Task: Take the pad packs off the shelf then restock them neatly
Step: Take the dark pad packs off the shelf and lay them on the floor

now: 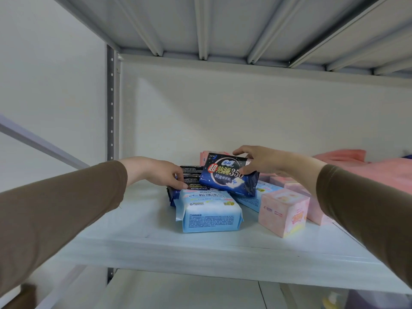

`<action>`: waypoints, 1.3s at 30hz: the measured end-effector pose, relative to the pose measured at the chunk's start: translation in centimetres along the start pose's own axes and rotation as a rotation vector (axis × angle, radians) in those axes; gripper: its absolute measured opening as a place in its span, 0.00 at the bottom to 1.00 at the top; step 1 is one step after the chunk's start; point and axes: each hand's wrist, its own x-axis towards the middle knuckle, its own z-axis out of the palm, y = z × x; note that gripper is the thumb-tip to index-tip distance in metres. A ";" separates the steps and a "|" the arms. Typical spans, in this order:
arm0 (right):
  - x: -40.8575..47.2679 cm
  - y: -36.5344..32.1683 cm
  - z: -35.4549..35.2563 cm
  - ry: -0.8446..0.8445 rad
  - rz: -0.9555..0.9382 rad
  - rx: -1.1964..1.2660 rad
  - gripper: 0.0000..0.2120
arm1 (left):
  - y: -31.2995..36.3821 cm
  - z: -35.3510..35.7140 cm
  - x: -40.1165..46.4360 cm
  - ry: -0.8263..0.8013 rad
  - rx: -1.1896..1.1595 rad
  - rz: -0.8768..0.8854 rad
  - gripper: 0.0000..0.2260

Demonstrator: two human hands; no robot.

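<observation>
Both hands are in on the pile of pad packs, centre of the shelf (138, 233). Right hand (258, 161) grips the dark blue pack (227, 177) by its top-right edge, thumb on the front face, fingers curled over the top; the pack is tilted up, leaning over the others, so it looks mid-lift or mid-placement, can't say which. Left hand (162, 172) at 9 o'clock of that pack, fingers curled onto the black pack (191, 177), which lies partly under the blue one; probably steadying or pulling it, exact pinch is hard to read. Light blue pack (207, 210) lies flat at 6 o'clock, front of the pile, untouched. Pink box (283, 212) stands at 4 o'clock, skewed to the shelf edge, more pink packs (316, 210) behind it. Pink cloth (379, 168) at 3 o'clock. Packs overlap at mixed angles, so the shelf isn't neat yet. Soft wrappers: edge grip will sag, slip risk.
</observation>
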 end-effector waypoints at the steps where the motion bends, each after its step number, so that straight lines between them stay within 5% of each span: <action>1: 0.0 0.1 0.0 -0.006 0.006 0.016 0.27 | -0.1 0.1 0.1 -0.019 -0.037 -0.022 0.19; 12: 0.1 0.0 0.2 -0.021 0.063 0.127 0.23 | -0.5 0.2 0.6 -0.064 -0.280 -0.051 0.26; 23: 0.9 -1.9 1.7 0.127 0.046 0.152 0.17 | -3.3 -2.5 -2.1 0.076 -0.102 -0.053 0.21; 29: 0.4 -4.0 3.2 0.188 -0.030 0.041 0.17 | -4.0 -2.0 -3.8 0.073 -0.341 -0.055 0.16; 39: -3.1 -6.9 3.4 0.472 -0.212 0.126 0.08 | -5.9 -2.8 -8.5 0.442 -0.312 0.095 0.14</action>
